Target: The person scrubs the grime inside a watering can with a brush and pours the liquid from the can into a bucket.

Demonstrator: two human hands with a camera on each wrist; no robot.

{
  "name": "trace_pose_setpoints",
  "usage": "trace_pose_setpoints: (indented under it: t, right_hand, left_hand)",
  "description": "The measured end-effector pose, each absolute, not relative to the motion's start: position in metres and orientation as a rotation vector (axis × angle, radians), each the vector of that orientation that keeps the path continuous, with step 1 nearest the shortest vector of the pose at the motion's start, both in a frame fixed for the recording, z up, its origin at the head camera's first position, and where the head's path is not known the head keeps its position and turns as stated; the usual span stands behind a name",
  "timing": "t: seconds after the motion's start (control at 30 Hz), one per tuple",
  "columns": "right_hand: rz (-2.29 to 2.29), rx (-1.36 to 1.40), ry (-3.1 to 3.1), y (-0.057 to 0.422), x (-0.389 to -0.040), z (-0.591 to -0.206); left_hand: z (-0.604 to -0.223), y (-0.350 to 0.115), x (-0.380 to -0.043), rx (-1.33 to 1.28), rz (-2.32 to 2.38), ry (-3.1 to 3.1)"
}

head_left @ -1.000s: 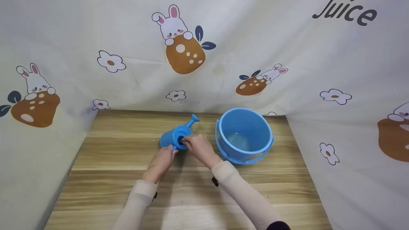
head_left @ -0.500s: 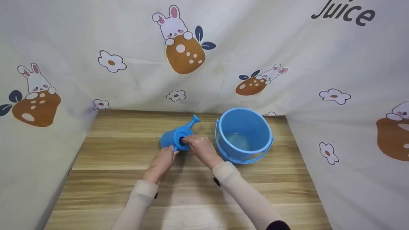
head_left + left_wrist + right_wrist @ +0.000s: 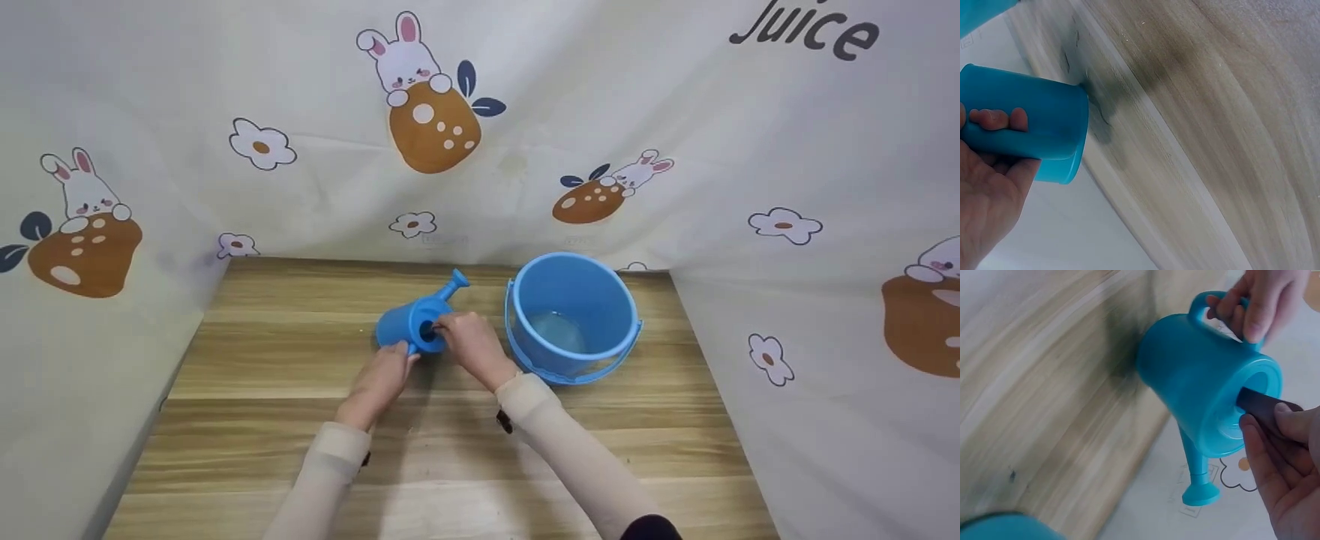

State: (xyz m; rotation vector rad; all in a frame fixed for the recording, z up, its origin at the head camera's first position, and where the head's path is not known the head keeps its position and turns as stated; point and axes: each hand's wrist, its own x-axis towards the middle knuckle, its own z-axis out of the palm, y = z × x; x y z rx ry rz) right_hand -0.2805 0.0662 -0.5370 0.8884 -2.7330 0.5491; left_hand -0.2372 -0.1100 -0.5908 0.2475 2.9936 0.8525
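My left hand (image 3: 382,379) grips the handle of a blue watering can (image 3: 395,326), its fingers curled through the handle loop in both wrist views. The can is tilted, with its top opening turned toward my right hand (image 3: 476,345) and its spout (image 3: 1196,467) pointing away. Between thumb and fingers, my right hand pinches a dark, smooth, flat-sided piece (image 3: 1266,410). One end of that piece reaches into the can's opening. What lies deeper inside is hidden, and the piece's full shape does not show.
To the right of the can stands a blue bucket (image 3: 592,296), its handle lowered toward the front. A little clear liquid seems to lie at its bottom. The wood-patterned surface (image 3: 262,360) is bounded by a printed cloth (image 3: 322,195) at the back and sides.
My right hand shifts very slightly at the can's opening. The left hand, the watering can and the bucket stay in place.
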Motion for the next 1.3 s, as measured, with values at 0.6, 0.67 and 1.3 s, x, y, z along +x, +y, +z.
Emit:
trace_pose_setpoints:
  t: [0.6,0.67,1.3]
  right_hand:
    - [1.022,0.803,-2.639,0.063,-0.278,-0.552]
    - [0.943,0.839,-2.600,0.061,-0.276,-0.554]
    - [0.412,0.929,-2.570,0.057,-0.277,-0.555]
  left_hand:
    - [-0.593,-0.115,-0.238,0.240,0.891,3.012]
    - [-0.593,-0.115,-0.238,0.243,0.879,3.010]
    - [-0.592,-0.116,-0.239,0.209,0.909,2.961]
